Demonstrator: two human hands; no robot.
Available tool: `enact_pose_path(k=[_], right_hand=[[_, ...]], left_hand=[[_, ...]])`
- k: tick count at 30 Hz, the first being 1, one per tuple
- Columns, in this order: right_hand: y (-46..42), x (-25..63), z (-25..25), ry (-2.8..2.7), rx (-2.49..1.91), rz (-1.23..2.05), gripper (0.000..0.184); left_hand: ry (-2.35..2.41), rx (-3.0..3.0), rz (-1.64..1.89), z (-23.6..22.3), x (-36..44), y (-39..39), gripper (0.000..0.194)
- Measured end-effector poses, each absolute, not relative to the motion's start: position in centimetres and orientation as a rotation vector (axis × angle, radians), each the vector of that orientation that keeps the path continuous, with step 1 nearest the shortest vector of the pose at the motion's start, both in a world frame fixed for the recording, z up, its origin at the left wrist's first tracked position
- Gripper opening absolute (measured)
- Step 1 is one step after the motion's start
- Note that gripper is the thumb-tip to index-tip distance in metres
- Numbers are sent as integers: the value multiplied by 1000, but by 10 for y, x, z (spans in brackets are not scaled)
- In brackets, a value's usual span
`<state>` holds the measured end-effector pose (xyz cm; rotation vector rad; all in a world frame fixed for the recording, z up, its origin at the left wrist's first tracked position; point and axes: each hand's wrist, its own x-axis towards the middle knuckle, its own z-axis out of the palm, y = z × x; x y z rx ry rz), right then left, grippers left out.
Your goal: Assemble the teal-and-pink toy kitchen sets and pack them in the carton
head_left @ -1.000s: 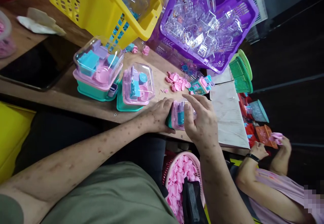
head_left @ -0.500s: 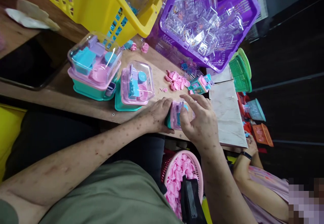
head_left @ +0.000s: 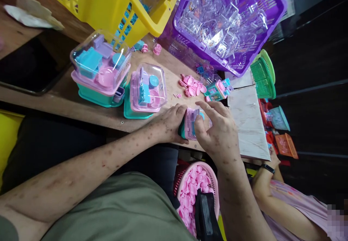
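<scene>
A small toy kitchen set box (head_left: 191,124) with a teal base, pink tray and clear lid rests near the table's front edge, partly hidden by my hands. My left hand (head_left: 172,124) is wrapped round its left side, thumb at the front. From the right, my right hand (head_left: 219,128) grips the lid, its thumb lying across the clear plastic and its index finger raised behind. Two similar boxes stand to the left: a smaller toy box (head_left: 148,92) and a larger toy box (head_left: 100,70), both lidded. Behind my hands lie pink toy pieces (head_left: 191,85).
Behind stand a yellow basket (head_left: 100,8) and a purple basket (head_left: 231,65) full of clear plastic parts. A teal toy piece (head_left: 218,90) sits beside cardboard (head_left: 248,121). Below the table is a pink basket (head_left: 216,193) of pink pieces. A co-worker's arm (head_left: 262,186) is at right.
The view has shifted slightly, so things at the right appear a little farther right. Both my hands keep their places on the toy box.
</scene>
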<state>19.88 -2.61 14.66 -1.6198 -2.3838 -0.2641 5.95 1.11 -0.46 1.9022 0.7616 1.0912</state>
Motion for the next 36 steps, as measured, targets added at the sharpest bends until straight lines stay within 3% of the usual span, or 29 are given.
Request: enact_pose_path(k=[10, 15, 20, 23, 25, 29, 33, 36], right_hand=[[-24, 197, 141, -2319, -1669, -190, 41], [-30, 227, 123, -2123, -1617, 134, 45], [-37, 245, 98, -1757, -1686, 551, 65], [-24, 223, 80, -1701, -1630, 640, 77], [1, 205, 73, -1763, -1575, 580, 81], [75, 219, 86, -1782, -1590, 320, 75], [141, 289, 108, -1648, -1681, -9, 74], [169, 326, 107, -1605, -1700, -133, 54]], left_hand=[[724, 1890, 1093, 0, 58, 12, 110], [746, 1888, 1075, -3, 58, 15, 119], [900, 1981, 1147, 21, 45, -11, 125], [1147, 2086, 1413, 58, 29, -46, 104], [1069, 2179, 1532, 78, 20, -64, 79], [795, 2242, 1222, 81, 11, -71, 14], [808, 2149, 871, 52, 12, -62, 6], [857, 2100, 768, 38, 14, -58, 8]])
